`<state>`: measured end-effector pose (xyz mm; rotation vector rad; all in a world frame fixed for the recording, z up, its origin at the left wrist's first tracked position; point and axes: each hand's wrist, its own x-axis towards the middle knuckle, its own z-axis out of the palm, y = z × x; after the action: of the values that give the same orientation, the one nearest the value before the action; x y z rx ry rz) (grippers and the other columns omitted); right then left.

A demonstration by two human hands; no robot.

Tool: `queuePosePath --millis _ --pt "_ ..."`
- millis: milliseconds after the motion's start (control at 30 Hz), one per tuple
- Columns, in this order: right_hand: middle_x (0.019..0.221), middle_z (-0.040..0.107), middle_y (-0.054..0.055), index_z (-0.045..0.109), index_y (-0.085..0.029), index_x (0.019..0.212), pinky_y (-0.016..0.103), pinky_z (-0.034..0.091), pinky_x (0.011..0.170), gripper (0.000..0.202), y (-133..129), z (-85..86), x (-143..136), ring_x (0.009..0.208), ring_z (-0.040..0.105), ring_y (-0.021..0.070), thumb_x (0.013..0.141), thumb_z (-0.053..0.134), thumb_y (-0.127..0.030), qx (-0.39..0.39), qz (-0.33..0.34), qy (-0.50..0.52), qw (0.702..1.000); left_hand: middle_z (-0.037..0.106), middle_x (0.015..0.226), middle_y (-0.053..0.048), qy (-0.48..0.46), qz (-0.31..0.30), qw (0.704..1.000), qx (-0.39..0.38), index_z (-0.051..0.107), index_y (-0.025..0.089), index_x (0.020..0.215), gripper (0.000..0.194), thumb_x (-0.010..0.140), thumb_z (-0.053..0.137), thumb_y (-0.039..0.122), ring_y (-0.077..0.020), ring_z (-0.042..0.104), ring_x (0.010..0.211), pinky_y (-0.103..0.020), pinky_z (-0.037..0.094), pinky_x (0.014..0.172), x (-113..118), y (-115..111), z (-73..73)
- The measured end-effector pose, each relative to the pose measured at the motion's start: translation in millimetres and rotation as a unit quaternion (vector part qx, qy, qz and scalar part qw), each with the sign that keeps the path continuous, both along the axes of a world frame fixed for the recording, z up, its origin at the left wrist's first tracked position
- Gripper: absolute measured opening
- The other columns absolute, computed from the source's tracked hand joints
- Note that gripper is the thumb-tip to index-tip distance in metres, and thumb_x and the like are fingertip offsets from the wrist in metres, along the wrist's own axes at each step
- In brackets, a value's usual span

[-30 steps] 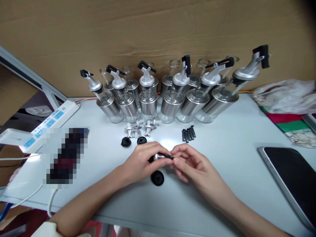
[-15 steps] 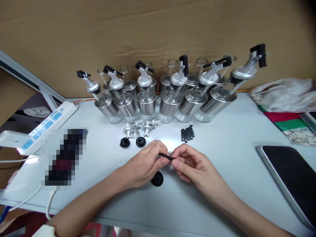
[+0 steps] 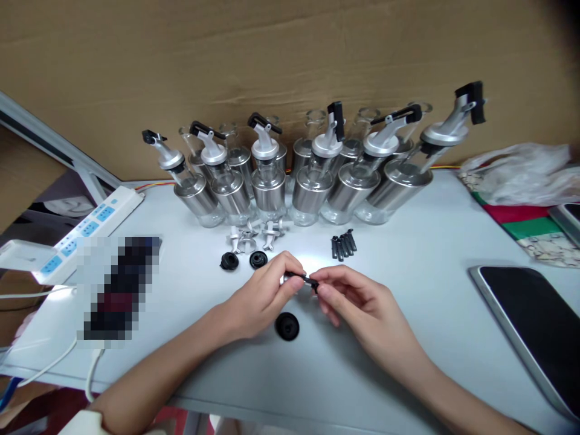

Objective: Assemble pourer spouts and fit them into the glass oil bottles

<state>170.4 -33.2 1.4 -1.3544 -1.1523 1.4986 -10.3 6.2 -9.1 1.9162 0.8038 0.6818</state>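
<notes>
Between both hands is a small black lever, held low above the table. My left hand pinches its left end between thumb and fingers; something pale shows beneath it. At the right end, my right hand grips it with thumb and forefinger. A round black stopper lies just below the hands. Two more black stoppers, one at the left and one beside it, rest near silver spout parts. Several black levers lie in a row beyond my right hand.
Glass bottles with steel sleeves stand at the back, the front row topped with spouts. A power strip and a pixelated dark object are left. A dark-screened device and plastic bag are right.
The black lever has turned and shows more of its length between my hands. My left fingers have risen slightly, and the round stopper below is more exposed.
</notes>
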Motion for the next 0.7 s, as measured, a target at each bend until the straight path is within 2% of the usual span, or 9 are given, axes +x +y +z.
queuePosePath --millis 200,533,700 --pt "0.060 0.056 -0.002 0.065 -0.016 0.086 0.022 0.044 0.053 0.022 1.6 -2.1 -0.8 0.051 0.049 0.0093 0.079 0.061 -0.037 -0.005 -0.004 0.007 1.000 0.053 0.090 -0.004 0.007 0.018 0.999 -0.031 0.048 0.018 0.093 0.025 0.098 0.035 0.039 -0.0156 0.051 0.083 -0.028 0.041 0.077 0.9 1.6 0.1" --pt "0.058 0.054 -0.003 0.061 -0.017 0.083 0.019 0.045 0.052 0.019 0.8 -2.1 -0.2 0.051 0.050 0.0088 0.079 0.061 -0.036 0.019 -0.030 -0.001 0.999 0.058 0.088 -0.003 -0.004 0.047 0.998 -0.052 0.053 0.018 0.095 0.017 0.095 0.042 0.030 -0.0146 0.054 0.081 -0.026 0.041 0.075 1.3 4.6 -0.7" --pt "0.069 0.058 -0.002 0.061 -0.020 0.082 0.015 0.047 0.053 0.008 -2.0 -4.3 -1.2 0.057 0.053 0.0078 0.080 0.063 -0.028 0.090 -0.052 -0.012 0.994 0.060 0.088 -0.002 -0.007 0.049 0.998 -0.050 0.055 0.018 0.096 0.015 0.093 0.047 0.030 -0.0135 0.054 0.078 -0.024 0.040 0.070 0.6 6.1 -2.2"
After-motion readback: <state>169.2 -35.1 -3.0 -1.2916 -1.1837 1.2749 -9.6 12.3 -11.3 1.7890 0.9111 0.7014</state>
